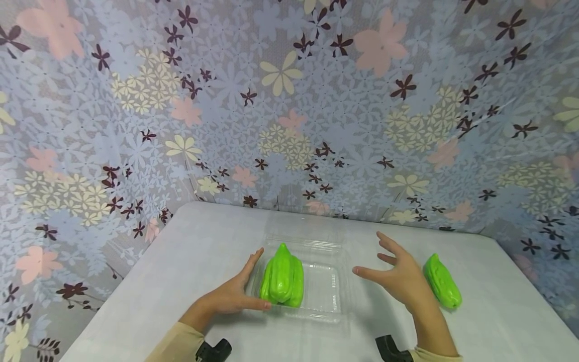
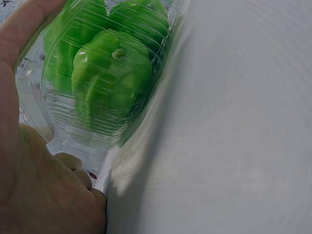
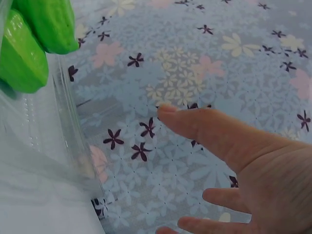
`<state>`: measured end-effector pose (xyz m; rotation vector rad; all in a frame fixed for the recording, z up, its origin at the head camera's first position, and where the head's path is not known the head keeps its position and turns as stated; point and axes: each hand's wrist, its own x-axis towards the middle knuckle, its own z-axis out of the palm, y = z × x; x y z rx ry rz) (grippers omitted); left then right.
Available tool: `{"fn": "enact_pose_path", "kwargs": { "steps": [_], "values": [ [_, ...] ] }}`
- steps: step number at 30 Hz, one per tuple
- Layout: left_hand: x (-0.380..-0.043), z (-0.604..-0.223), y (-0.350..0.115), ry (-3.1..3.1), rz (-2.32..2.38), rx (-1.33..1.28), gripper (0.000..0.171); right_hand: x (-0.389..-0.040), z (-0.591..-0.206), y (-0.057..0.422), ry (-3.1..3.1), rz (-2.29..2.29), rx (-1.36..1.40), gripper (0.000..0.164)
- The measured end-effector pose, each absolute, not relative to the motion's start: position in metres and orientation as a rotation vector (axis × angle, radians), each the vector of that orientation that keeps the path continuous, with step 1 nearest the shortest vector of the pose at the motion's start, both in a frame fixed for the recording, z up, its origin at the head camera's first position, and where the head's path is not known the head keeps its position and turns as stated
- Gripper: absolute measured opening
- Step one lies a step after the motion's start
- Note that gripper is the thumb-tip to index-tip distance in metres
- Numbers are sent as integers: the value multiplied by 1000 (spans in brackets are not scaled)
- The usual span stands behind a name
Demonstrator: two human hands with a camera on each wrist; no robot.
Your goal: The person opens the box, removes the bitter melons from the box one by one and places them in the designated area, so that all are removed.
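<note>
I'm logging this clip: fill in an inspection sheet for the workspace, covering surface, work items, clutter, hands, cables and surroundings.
Surface: white table.
Work items: clear plastic container on the table, at least three green pieces piled in its left half in the head view; one loose green piece lies on the table to the right.
Clutter: nothing seen.
Hands: left hand spread at the container's left side; right hand spread between container and loose piece, holding nothing.
Cables: nothing seen.
Surroundings: floral-patterned covering behind the table.
</note>
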<state>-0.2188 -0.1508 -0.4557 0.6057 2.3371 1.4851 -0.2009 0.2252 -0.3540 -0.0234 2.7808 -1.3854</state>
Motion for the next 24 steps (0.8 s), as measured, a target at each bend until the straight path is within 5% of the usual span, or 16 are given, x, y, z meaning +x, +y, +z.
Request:
{"fn": "enact_pose_path", "kwargs": {
  "steps": [24],
  "values": [
    [-219,-457,-151,2336,1495,632,124,-197,-364,188,2618,-1631,-253,102]
  ]
}}
